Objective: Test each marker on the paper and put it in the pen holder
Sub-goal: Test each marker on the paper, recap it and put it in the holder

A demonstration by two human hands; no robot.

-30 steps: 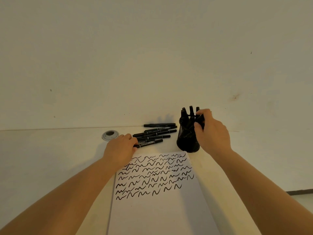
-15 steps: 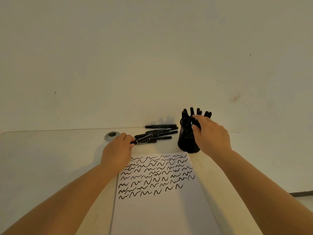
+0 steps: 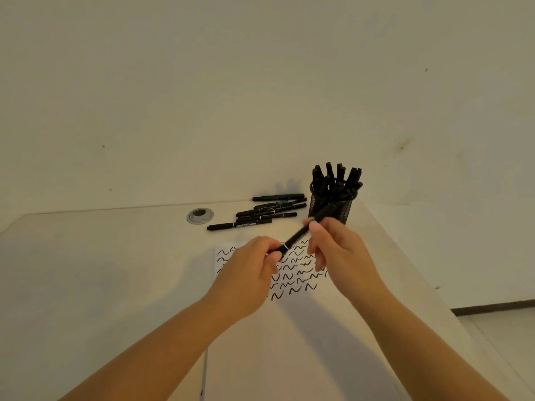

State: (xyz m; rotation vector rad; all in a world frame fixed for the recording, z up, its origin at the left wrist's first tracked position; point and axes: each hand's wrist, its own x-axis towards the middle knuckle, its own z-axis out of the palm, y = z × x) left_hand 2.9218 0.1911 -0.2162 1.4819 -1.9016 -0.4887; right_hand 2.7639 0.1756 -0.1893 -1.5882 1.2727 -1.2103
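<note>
A black marker (image 3: 298, 236) is held slanted above the white paper (image 3: 289, 342), which carries rows of black squiggles. My left hand (image 3: 249, 279) grips the marker's lower end. My right hand (image 3: 338, 253) pinches its upper part between thumb and fingers. Behind them stands the black mesh pen holder (image 3: 344, 209) with several markers upright in it. Several loose black markers (image 3: 260, 215) lie on the desk to the holder's left.
A round grey cable grommet (image 3: 200, 215) sits in the desk left of the loose markers. The pale wall rises right behind the desk. The desk's right edge (image 3: 434, 293) drops to the floor.
My left hand picked one marker out of the pile and lifted it over the paper. My right hand left the pen holder and took hold of the same marker.
</note>
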